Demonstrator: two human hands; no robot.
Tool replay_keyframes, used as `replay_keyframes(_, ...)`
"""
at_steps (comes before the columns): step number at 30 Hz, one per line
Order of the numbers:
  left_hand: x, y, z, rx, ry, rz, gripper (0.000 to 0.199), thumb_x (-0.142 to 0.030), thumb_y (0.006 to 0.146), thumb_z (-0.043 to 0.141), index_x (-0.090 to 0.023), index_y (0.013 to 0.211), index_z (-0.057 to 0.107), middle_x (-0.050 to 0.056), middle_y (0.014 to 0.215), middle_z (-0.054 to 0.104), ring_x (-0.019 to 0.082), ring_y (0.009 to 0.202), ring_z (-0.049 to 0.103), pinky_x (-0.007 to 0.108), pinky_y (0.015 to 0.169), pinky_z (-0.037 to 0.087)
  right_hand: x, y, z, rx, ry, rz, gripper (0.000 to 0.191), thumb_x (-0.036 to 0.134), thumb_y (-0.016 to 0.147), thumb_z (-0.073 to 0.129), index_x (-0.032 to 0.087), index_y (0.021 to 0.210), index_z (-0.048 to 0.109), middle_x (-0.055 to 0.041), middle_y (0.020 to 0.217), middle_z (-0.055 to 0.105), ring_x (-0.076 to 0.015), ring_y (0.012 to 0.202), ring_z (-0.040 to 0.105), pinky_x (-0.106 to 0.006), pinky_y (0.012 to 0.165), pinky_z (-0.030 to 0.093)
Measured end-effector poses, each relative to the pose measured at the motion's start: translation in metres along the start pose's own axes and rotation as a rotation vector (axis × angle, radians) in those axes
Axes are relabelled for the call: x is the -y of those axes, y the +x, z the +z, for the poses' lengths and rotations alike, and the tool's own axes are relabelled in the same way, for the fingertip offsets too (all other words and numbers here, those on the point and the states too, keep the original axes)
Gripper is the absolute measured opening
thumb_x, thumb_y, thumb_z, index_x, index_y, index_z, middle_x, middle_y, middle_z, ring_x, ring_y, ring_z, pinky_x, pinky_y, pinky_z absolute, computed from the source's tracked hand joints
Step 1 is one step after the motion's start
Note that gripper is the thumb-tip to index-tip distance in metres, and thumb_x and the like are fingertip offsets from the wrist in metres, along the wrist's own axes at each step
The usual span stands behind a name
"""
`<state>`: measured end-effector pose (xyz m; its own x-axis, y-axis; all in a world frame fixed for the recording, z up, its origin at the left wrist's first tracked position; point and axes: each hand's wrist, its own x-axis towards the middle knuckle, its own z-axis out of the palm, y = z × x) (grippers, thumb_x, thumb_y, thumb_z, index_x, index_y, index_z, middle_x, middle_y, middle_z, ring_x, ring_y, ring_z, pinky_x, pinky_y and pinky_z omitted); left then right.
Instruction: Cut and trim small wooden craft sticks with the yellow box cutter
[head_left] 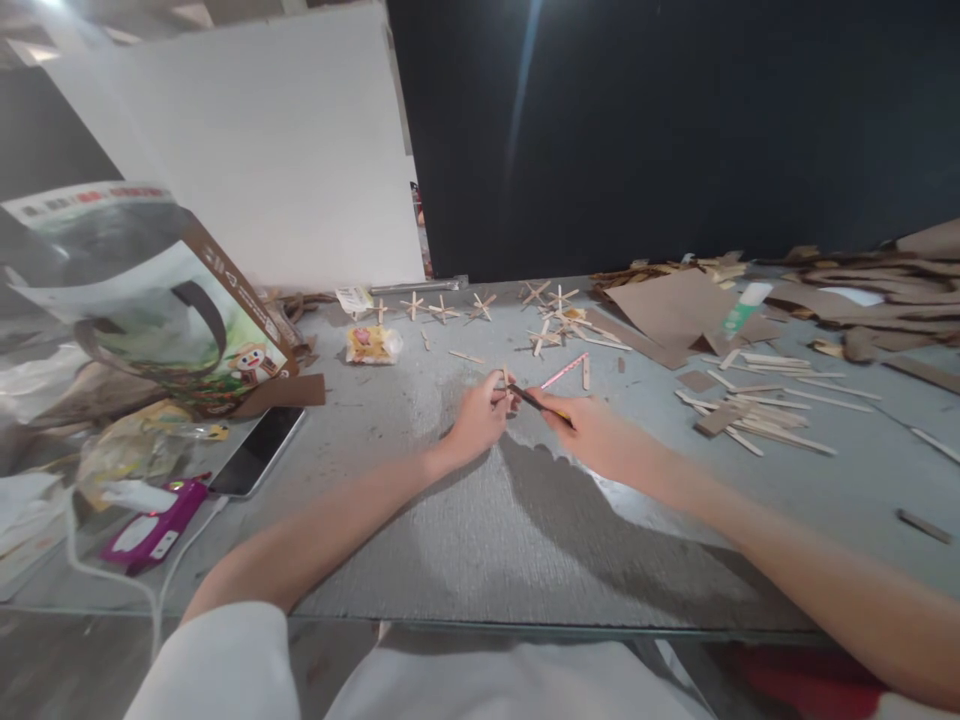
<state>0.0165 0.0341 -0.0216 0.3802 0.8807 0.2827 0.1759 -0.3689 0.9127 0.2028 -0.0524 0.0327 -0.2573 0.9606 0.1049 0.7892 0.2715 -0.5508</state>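
Note:
My left hand point(484, 412) is closed, with a small wooden stick point(505, 376) pinched upright at its fingertips. From the right, my right hand point(589, 428) grips a slim black-and-yellow craft knife point(534, 400), whose dark end reaches the left fingertips and the stick. Just beyond the hands lie a pink patterned straw point(564, 371) and a short flat stick point(586, 372). Farther back on the grey table, several star shapes made of crossed sticks point(482, 306) stand in a row, some bunched together point(547, 338).
Loose wooden sticks point(772, 420), cardboard pieces point(667, 310) and a green-and-white glue stick point(746, 308) lie on the right. To the left are a large printed bag point(172, 310), a phone point(259, 452), a purple device with a cable point(157, 525) and a yellow wrapper point(373, 345).

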Motion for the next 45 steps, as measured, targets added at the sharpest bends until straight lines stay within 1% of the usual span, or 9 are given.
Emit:
replay_keyframes(8, 0.004, 0.002, -0.002, -0.002, -0.036, -0.015, 0.018, -0.026, 0.092, 0.062, -0.021, 0.109, 0.056, 0.0, 0.071, 0.072, 0.015, 0.067, 0.07, 0.026, 0.067, 0.055, 0.003, 0.002, 0.009, -0.037, 0.005, 0.028, 0.054, 0.019, 0.101, 0.039, 0.013, 0.15, 0.061, -0.0025, 0.064, 0.064, -0.0131, 0.044, 0.041, -0.026, 0.05, 0.027)
replay_keyframes(13, 0.003, 0.002, -0.001, 0.018, -0.031, -0.02, 0.017, -0.02, 0.09, 0.06, -0.021, 0.107, 0.056, 0.001, 0.075, 0.073, 0.016, 0.07, 0.071, 0.028, 0.07, 0.055, 0.0, 0.005, 0.004, 0.018, 0.065, -0.004, 0.049, 0.021, 0.102, 0.04, 0.017, 0.143, 0.067, -0.0019, 0.07, 0.066, -0.0122, 0.047, 0.043, -0.025, 0.053, 0.028)
replay_keyframes(19, 0.002, 0.001, -0.003, -0.015, 0.001, -0.026, 0.019, -0.021, 0.092, 0.059, -0.019, 0.11, 0.057, 0.001, 0.071, 0.072, 0.016, 0.067, 0.071, 0.028, 0.067, 0.055, -0.003, 0.006, 0.021, -0.057, 0.075, 0.052, 0.054, 0.02, 0.102, 0.039, 0.014, 0.151, 0.06, -0.008, 0.081, 0.073, -0.0143, 0.052, 0.048, -0.025, 0.056, 0.033)
replay_keyframes(27, 0.001, -0.002, 0.0, 0.034, 0.051, -0.028, 0.018, -0.016, 0.09, 0.058, -0.021, 0.107, 0.058, 0.002, 0.077, 0.074, 0.015, 0.068, 0.07, 0.026, 0.067, 0.053, -0.003, 0.012, -0.004, 0.056, 0.066, -0.038, 0.042, 0.018, 0.1, 0.042, 0.021, 0.125, 0.076, -0.0045, 0.085, 0.075, -0.014, 0.059, 0.056, -0.024, 0.06, 0.037)
replay_keyframes(32, 0.005, 0.0, -0.002, -0.013, -0.003, -0.022, 0.017, -0.021, 0.089, 0.06, -0.02, 0.105, 0.055, -0.001, 0.069, 0.07, 0.015, 0.064, 0.068, 0.026, 0.064, 0.051, -0.004, 0.009, 0.026, -0.088, 0.079, 0.028, 0.052, 0.018, 0.101, 0.042, 0.017, 0.15, 0.061, -0.011, 0.095, 0.079, -0.0171, 0.063, 0.062, -0.026, 0.063, 0.041)
replay_keyframes(34, 0.005, 0.0, -0.003, -0.016, -0.004, -0.006, 0.016, -0.022, 0.089, 0.06, -0.02, 0.103, 0.055, -0.001, 0.069, 0.07, 0.014, 0.063, 0.068, 0.025, 0.063, 0.051, -0.001, 0.009, 0.026, -0.051, 0.046, 0.051, 0.052, 0.017, 0.101, 0.041, 0.015, 0.149, 0.062, -0.0117, 0.091, 0.078, -0.0167, 0.06, 0.06, -0.026, 0.06, 0.038)
replay_keyframes(40, 0.001, -0.002, -0.003, 0.023, 0.021, -0.002, 0.013, -0.021, 0.088, 0.06, -0.021, 0.1, 0.057, 0.001, 0.072, 0.073, 0.013, 0.063, 0.067, 0.023, 0.061, 0.05, 0.0, 0.017, -0.003, 0.059, 0.03, -0.012, 0.045, 0.018, 0.1, 0.042, 0.02, 0.133, 0.073, -0.0045, 0.078, 0.073, -0.0136, 0.052, 0.052, -0.025, 0.055, 0.033)
replay_keyframes(42, 0.003, -0.002, -0.003, 0.016, 0.006, -0.016, 0.014, -0.021, 0.088, 0.06, -0.021, 0.101, 0.057, 0.0, 0.072, 0.072, 0.013, 0.062, 0.067, 0.023, 0.061, 0.05, -0.002, 0.016, 0.001, 0.048, 0.042, -0.03, 0.042, 0.019, 0.1, 0.043, 0.02, 0.128, 0.075, -0.0045, 0.079, 0.073, -0.014, 0.055, 0.054, -0.025, 0.056, 0.035)
replay_keyframes(45, 0.007, 0.0, -0.003, -0.006, -0.021, -0.025, 0.015, -0.023, 0.087, 0.06, -0.021, 0.102, 0.056, -0.001, 0.069, 0.071, 0.014, 0.062, 0.067, 0.025, 0.063, 0.051, -0.004, 0.012, 0.021, -0.044, 0.081, -0.007, 0.049, 0.02, 0.102, 0.039, 0.018, 0.141, 0.068, -0.0079, 0.085, 0.076, -0.0156, 0.056, 0.057, -0.025, 0.058, 0.038)
